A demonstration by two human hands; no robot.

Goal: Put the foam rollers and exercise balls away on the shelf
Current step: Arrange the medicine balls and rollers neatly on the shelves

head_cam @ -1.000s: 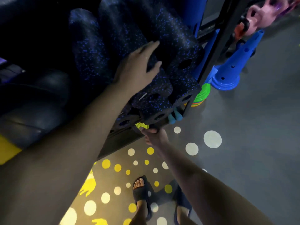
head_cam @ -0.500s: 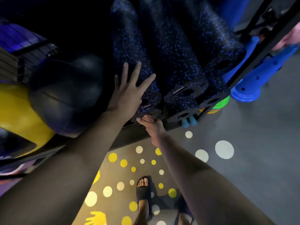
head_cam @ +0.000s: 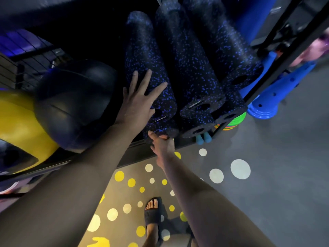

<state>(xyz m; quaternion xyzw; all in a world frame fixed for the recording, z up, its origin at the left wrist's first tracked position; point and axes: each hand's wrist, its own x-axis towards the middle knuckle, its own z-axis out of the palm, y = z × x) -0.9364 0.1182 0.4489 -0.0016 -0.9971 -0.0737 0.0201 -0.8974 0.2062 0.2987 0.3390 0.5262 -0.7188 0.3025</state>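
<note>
Since a second ago, the left hand has shifted from a middle roller to the leftmost black, blue-flecked foam roller, stacked on the dark metal shelf beside a black exercise ball and a yellow exercise ball. Its straight fingers lie spread flat near that roller's front end. Just below, the right hand curls its fingers round the bottom foam roller.

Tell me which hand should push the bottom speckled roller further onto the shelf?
Right, probably. The right hand holds the end of the bottom roller at the shelf edge, so it can push straight in. The left hand lies flat on the upper roller, steadying the stack.
</note>
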